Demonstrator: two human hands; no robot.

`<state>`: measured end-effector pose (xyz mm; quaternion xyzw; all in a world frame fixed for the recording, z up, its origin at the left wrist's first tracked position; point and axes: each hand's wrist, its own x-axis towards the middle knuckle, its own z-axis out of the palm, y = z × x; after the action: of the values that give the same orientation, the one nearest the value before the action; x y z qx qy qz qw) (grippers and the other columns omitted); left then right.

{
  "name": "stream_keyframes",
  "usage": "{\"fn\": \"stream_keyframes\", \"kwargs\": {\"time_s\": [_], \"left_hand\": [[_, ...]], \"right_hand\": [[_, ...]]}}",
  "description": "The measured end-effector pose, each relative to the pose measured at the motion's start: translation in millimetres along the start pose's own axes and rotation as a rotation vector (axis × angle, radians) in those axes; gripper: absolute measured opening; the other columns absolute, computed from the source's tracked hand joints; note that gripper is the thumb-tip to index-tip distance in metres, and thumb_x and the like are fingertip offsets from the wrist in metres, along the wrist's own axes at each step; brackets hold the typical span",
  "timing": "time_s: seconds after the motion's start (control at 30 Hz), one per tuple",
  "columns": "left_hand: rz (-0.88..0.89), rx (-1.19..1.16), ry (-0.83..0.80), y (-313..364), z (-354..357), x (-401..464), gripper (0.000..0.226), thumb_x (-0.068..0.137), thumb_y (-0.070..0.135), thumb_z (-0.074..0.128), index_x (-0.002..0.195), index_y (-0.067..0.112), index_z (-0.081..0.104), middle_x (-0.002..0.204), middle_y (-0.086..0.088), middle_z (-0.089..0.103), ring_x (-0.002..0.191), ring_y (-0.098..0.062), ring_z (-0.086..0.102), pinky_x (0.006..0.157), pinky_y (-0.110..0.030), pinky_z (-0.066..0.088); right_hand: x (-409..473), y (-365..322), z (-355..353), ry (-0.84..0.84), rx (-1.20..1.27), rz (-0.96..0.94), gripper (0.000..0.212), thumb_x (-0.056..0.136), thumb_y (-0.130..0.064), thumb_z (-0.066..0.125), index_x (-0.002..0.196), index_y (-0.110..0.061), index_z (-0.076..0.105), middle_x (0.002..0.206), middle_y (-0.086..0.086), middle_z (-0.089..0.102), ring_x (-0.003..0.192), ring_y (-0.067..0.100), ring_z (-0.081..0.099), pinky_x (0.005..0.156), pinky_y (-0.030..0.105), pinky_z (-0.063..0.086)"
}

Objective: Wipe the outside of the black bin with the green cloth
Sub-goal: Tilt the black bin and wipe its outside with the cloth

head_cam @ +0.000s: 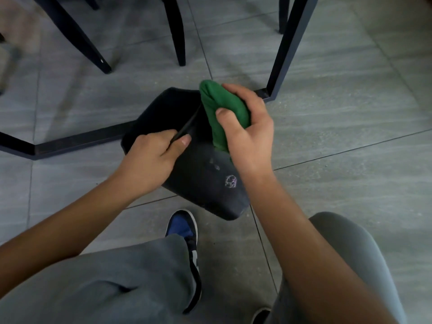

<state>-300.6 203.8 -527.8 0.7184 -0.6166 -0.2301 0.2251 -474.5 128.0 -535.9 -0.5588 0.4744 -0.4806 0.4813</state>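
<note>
Black bin [203, 181] on floor tiles [339, 141], tipped, mouth away from person. Left hand [152, 160] grips rim. Right hand [245, 134] clutches bunched green cloth [219, 108] against upper right wall; unwiped side runs down toward person.

Left hand [154, 153] pinching, right hand [245, 127] curled, both forearms outstretched.

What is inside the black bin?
The black bin is tilted, its opening facing away; the visible interior is dark. The left hand grips its rim; the green cloth covers part.
</note>
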Motion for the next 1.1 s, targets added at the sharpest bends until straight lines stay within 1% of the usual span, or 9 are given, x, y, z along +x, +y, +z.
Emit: {"fn": "stream_keyframes", "kwargs": {"time_s": [0.1, 0.27, 0.33, 0.4, 0.47, 0.63, 0.8, 0.93, 1.1], "left_hand": [[-0.038, -0.050, -0.045, -2.8, 1.4, 6.8, 0.045, 0.105, 0.032, 0.055, 0.063, 0.017, 0.045, 0.058, 0.002, 0.048, 0.054, -0.011, 0.048, 0.055, -0.032, 0.035], [0.023, -0.105, -0.106, -6.1, -1.8, 12.9, 0.028, 0.093, 0.037, 0.073, 0.073, 0.026, 0.056, 0.064, 0.010, 0.057, 0.057, 0.002, 0.056, 0.054, -0.019, 0.038], [0.012, -0.166, -0.175, -2.5, 1.1, 14.7, 0.016, 0.092, 0.038, 0.074, 0.095, 0.027, 0.063, 0.084, 0.017, 0.067, 0.074, 0.013, 0.062, 0.066, -0.010, 0.044], [-0.011, -0.242, -0.194, -2.1, 5.1, 14.9, 0.031, 0.094, 0.041, 0.071, 0.119, 0.025, 0.062, 0.109, 0.018, 0.070, 0.101, 0.012, 0.064, 0.086, -0.011, 0.046], [-0.041, -0.304, -0.168, -3.7, 6.2, 14.4, 0.037, 0.099, 0.034, 0.061, 0.132, 0.020, 0.059, 0.123, 0.009, 0.069, 0.114, 0.004, 0.062, 0.097, -0.015, 0.045], [-0.074, -0.329, -0.146, -5.0, 4.4, 14.0, 0.027, 0.101, 0.025, 0.054, 0.128, 0.022, 0.057, 0.120, 0.012, 0.067, 0.107, 0.013, 0.060, 0.092, -0.008, 0.043], [-0.091, -0.364, -0.134, -4.0, 4.3, 15.7, 0.028, 0.103, 0.022, 0.054, 0.131, 0.022, 0.057, 0.119, 0.017, 0.065, 0.108, 0.014, 0.060, 0.094, -0.008, 0.043], [-0.162, -0.367, -0.103, -12.5, 3.0, 12.3, 0.021, 0.103, 0.011, 0.056, 0.122, 0.021, 0.060, 0.107, 0.015, 0.067, 0.093, 0.015, 0.063, 0.083, -0.008, 0.045], [-0.225, -0.401, -0.109, -13.1, -0.5, 7.8, 0.024, 0.105, 0.009, 0.053, 0.120, 0.027, 0.058, 0.110, 0.015, 0.068, 0.095, 0.014, 0.067, 0.079, -0.005, 0.049]], "right_hand": [[-3.7, 8.9, 9.7, -0.024, -0.140, -0.054, 0.037, 0.087, -0.028, 0.066, 0.123, -0.021, 0.069, 0.116, 0.000, 0.058, 0.107, 0.005, 0.059, 0.095, 0.019, 0.048], [-4.6, 17.0, 23.3, -0.062, -0.188, -0.095, 0.043, 0.097, -0.046, 0.053, 0.131, -0.023, 0.065, 0.140, 0.005, 0.049, 0.132, 0.019, 0.051, 0.109, 0.042, 0.046], [-5.6, 18.3, 27.3, -0.113, -0.221, -0.121, 0.049, 0.103, -0.049, 0.043, 0.146, -0.029, 0.056, 0.163, 0.008, 0.033, 0.150, 0.022, 0.036, 0.118, 0.047, 0.040], [-5.7, 18.8, 30.7, -0.171, -0.251, -0.136, 0.050, 0.105, -0.052, 0.038, 0.151, -0.036, 0.049, 0.171, 0.006, 0.022, 0.157, 0.023, 0.026, 0.120, 0.051, 0.037], [-0.5, 15.4, 37.5, -0.221, -0.329, -0.136, 0.049, 0.105, -0.054, 0.037, 0.150, -0.041, 0.050, 0.167, 0.006, 0.032, 0.152, 0.028, 0.034, 0.115, 0.052, 0.043], [27.7, 6.8, 55.8, -0.240, -0.524, -0.160, 0.049, 0.102, -0.058, 0.042, 0.144, -0.038, 0.054, 0.133, 0.004, 0.061, 0.114, 0.030, 0.064, 0.091, 0.048, 0.057], [24.7, 22.0, 63.5, -0.179, -0.579, -0.223, 0.047, 0.107, -0.047, 0.039, 0.150, -0.032, 0.050, 0.140, 0.012, 0.057, 0.120, 0.037, 0.059, 0.096, 0.054, 0.052], [26.9, 39.4, 62.3, -0.160, -0.583, -0.165, 0.047, 0.108, -0.044, 0.040, 0.151, -0.026, 0.051, 0.144, 0.016, 0.055, 0.125, 0.040, 0.056, 0.099, 0.051, 0.050], [40.2, 89.1, 32.1, -0.155, -0.672, 0.017, 0.046, 0.108, -0.048, 0.036, 0.144, -0.029, 0.056, 0.139, 0.013, 0.058, 0.121, 0.040, 0.060, 0.094, 0.047, 0.053]]}}
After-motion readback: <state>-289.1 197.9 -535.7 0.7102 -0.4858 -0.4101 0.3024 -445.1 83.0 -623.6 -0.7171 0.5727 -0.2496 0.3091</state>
